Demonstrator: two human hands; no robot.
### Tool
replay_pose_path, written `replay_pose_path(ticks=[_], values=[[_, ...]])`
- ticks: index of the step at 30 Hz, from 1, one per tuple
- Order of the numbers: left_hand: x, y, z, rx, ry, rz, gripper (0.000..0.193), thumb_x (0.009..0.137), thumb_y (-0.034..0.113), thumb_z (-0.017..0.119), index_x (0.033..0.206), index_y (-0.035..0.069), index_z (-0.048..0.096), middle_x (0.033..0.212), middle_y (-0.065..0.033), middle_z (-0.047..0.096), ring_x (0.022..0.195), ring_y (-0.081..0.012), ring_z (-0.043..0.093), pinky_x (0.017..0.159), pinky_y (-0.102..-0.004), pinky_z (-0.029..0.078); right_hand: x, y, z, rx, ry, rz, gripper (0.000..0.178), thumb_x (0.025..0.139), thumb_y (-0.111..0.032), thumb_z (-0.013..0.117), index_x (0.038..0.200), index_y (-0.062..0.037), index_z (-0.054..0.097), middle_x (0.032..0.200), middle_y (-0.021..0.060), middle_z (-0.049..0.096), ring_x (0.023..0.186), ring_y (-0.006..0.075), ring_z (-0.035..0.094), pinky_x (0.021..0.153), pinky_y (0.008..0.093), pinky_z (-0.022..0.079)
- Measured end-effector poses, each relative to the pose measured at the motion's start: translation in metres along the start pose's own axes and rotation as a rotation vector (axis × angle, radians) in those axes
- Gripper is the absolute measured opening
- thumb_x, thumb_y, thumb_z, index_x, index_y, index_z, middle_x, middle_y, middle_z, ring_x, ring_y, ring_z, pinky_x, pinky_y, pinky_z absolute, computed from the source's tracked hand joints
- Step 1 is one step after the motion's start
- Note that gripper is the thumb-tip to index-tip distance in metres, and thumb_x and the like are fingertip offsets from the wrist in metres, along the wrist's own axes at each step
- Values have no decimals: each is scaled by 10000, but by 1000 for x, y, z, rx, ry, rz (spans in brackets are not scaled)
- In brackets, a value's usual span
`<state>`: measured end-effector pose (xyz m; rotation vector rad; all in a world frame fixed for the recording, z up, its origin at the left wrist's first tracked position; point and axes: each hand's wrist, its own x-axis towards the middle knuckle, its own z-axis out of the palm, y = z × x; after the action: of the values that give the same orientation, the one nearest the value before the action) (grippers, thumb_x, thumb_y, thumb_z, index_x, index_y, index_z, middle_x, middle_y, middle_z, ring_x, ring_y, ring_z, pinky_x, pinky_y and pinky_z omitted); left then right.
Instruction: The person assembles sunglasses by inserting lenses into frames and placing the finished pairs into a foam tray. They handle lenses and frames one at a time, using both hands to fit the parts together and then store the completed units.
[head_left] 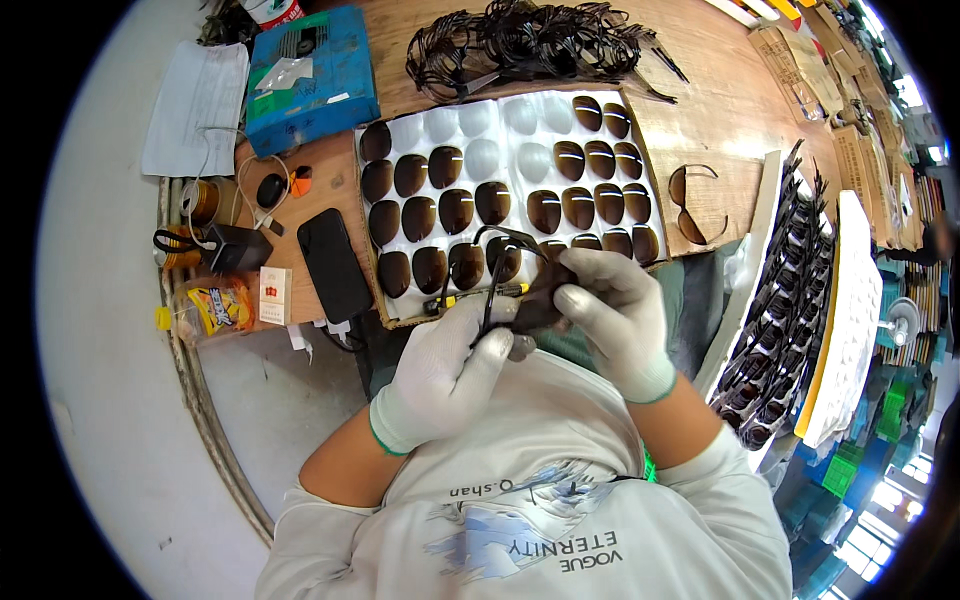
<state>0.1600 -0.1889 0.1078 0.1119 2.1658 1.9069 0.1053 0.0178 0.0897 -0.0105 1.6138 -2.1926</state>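
Observation:
A pair of dark sunglasses (540, 303) is held between my two gloved hands, in front of my chest. My left hand (440, 370) is closed on its left part, where a thin black temple arm sticks up. Thumb and fingers of my right hand (622, 318) pinch the dark lens area on the other side. The fingers hide part of the frame. Just beyond them lies a shallow cardboard tray (508, 150) with a white dimpled liner, holding rows of brown lenses (456, 210). A yellow-and-black tool (508, 290), partly hidden, rests at the tray's near edge.
Black temple arms (530, 45) are heaped behind the tray. Another pair of sunglasses (684, 205) lies right of it, beside a long tray of glasses frames (775, 310). At left are a black phone (335, 262), a cigarette pack (275, 295) and a blue box (310, 80).

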Motion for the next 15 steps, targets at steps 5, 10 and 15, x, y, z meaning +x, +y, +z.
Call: replay_pose_path(ticks=[5,10,15], values=[[8,-9,-3,216,34,54,299,1044,153,461,1224,-57,574,920,-170,743,843,-271,742,781,-363,571,-6,21,16,-1,152,-61,335,943,1,695,1268,69,646,1034,107,712,850,122,673,739,275,586],[5,-18,-3,291,28,57,312,1053,188,493,1223,-65,559,881,-205,726,801,-355,740,703,-397,573,9,8,3,-351,-39,-197,285,963,-33,683,1230,57,643,1013,89,688,801,105,652,705,251,554],[5,-7,-9,82,-41,49,429,1071,312,446,1213,-62,599,870,-134,728,797,-218,720,761,-350,563,24,11,3,21,-132,79,253,1005,-168,646,1122,55,633,912,87,684,749,109,634,695,287,540]])
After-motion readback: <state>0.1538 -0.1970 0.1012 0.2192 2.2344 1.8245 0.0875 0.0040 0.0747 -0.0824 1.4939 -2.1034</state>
